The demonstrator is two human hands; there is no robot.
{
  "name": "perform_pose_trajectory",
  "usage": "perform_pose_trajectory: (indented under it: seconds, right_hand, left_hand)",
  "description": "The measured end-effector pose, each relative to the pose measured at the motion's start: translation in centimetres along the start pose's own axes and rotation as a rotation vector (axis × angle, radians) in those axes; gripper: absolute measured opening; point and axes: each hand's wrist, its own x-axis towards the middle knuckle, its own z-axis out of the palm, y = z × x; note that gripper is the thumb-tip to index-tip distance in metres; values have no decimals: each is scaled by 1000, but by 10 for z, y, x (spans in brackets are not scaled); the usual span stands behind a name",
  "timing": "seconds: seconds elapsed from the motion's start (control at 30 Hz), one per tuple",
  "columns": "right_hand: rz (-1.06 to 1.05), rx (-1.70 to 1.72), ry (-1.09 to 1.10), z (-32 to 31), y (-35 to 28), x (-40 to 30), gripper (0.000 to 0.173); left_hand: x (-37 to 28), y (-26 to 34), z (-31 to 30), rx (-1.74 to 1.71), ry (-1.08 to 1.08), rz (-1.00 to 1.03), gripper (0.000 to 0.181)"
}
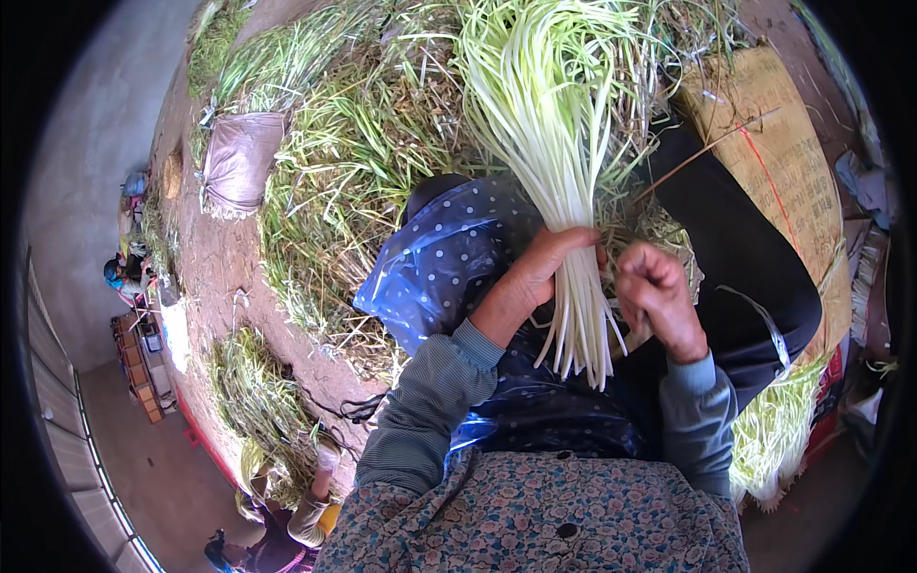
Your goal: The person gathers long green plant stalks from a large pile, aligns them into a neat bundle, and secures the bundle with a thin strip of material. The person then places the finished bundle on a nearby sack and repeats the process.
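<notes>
My left hand [548, 268] is closed around a thick bundle of pale leafy stalks [569, 172] that look like blanched garlic chives. White stalk ends hang below my grip, and the yellow-green leaves fan out above it. Just right of the bundle is my right hand [655, 294], its fingers curled; whether anything thin is pinched in them is hidden. Under the bundle, a blue polka-dot plastic sheet [458, 247] covers my lap. My black-trousered leg [738, 222] is bent at the right.
Loose green and dried leaves [344, 186] lie heaped ahead. A printed cardboard sheet [781, 165] lies right, with a thin stick [706, 154] across its edge and more pale stalks [777, 433] behind. A purple cloth-wrapped bundle [242, 163] sits left. A person [286, 526] works beside leaves lower left.
</notes>
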Motion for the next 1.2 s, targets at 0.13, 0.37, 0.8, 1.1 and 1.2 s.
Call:
perform_pose_trajectory:
  seconds: [0.13,0.37,0.8,1.1,1.2]
  right_hand:
    - [-99,416,-174,9,-18,-59,11]
    - [-609,560,-1197,-24,-79,-54,10]
    - [-407,-700,505,-13,-71,-24,13]
    - [-502,-1176,241,31,-33,111,20]
    - [-559,-1220,181,32,-31,133,20]
  left_hand:
    - [-3,4,0,-4,25,-35,20]
    - [-6,4,-8,-15,85,-1,18]
    - [0,-9,-3,187,275,88,18]
    - [16,-20,5,389,335,284,19]
    - [18,-22,2,437,327,265,19]
